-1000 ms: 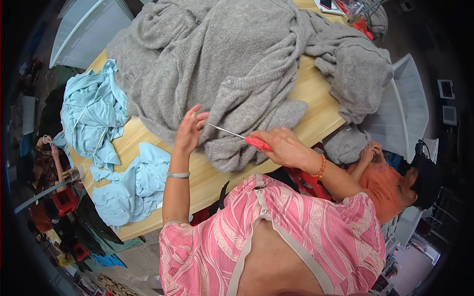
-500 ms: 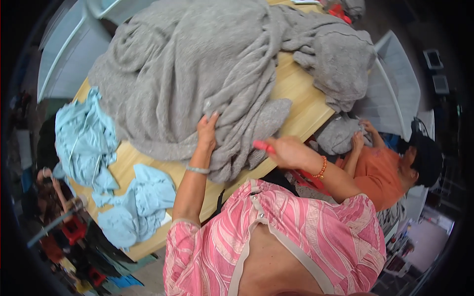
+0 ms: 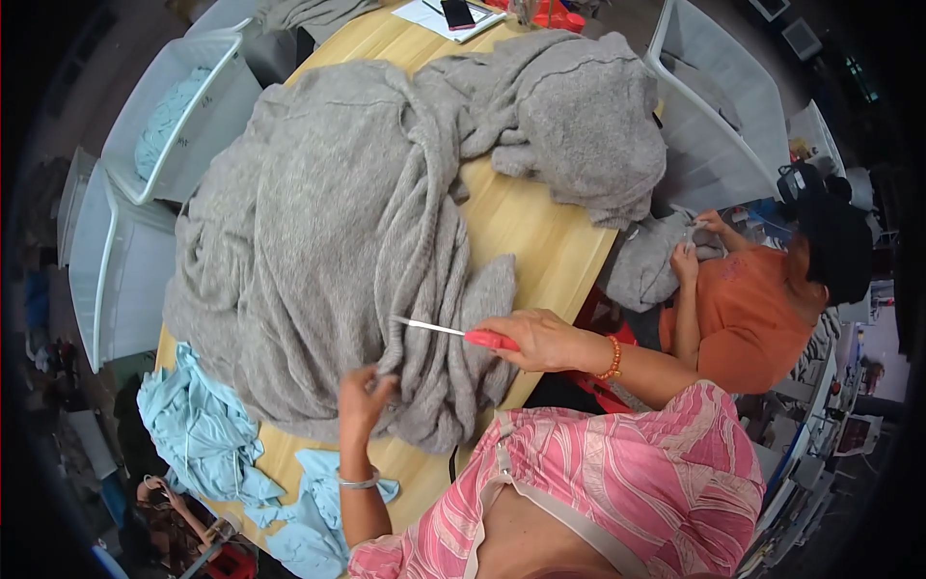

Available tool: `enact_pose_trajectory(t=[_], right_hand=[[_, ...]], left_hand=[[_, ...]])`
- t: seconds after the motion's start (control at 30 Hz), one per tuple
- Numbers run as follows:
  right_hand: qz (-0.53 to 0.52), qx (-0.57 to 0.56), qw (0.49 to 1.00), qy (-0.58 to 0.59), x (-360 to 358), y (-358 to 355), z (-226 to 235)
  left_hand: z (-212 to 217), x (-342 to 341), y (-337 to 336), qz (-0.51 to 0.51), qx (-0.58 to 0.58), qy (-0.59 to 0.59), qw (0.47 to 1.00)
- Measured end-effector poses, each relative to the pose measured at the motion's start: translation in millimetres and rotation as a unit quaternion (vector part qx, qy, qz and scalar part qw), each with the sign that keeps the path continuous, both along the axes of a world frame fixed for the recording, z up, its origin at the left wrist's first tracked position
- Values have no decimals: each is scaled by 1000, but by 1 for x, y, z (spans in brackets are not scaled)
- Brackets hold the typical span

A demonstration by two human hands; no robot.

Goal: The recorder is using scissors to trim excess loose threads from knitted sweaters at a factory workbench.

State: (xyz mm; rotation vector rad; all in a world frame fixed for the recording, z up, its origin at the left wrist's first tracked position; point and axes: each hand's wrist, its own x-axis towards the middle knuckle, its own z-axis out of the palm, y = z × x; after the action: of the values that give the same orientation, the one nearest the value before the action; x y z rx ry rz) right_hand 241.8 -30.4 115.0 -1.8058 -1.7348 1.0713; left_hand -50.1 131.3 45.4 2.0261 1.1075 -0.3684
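A large heap of grey knitted fabric (image 3: 318,222) lies before me. My right hand (image 3: 536,340) is closed round the red handle of a tool with a thin metal shaft (image 3: 434,326). Its tip points left and lies over a long fold of the grey knit; the tip's exact shape is too small to make out. My left hand (image 3: 363,400) is at the near edge of the heap, below the tip, its fingers curved and apart, thumb beside the fold. Whether the fingertips touch the knit is hard to see.
Light blue cloth (image 3: 198,425) lies at the near left of the wooden table (image 3: 545,236). Another grey knitted bundle (image 3: 588,121) is at the far right. White bins (image 3: 130,280) flank the table. At the right, a person in orange (image 3: 743,314) handles grey knit. A phone (image 3: 457,13) lies at the far end.
The view has shifted, bringing more of the table's far end into sight. The metal shaft now shows against the knit. My left hand's fingers have come apart from the fabric they were on.
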Motion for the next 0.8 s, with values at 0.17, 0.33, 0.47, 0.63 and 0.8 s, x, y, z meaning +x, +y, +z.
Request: enact_pose_trajectory(t=[0.17,0.33,0.47,0.63,0.8], right_hand=[[-155,28,987,-18,58,11,-6],[-206,40,977,-28,106,18,0],[-236,62,969,-33,137,6,-13],[-252,40,967,-15,153,5,-15],[-219,66,973,-3,153,22,1]], left_hand=[[31,149,81,226,-162,-366,888],[-32,316,153,346,-258,-330,840],[-72,389,184,468,-310,-360,745],[-23,363,187,429,-250,-559,664],[94,237,141,350,-86,-605,710]])
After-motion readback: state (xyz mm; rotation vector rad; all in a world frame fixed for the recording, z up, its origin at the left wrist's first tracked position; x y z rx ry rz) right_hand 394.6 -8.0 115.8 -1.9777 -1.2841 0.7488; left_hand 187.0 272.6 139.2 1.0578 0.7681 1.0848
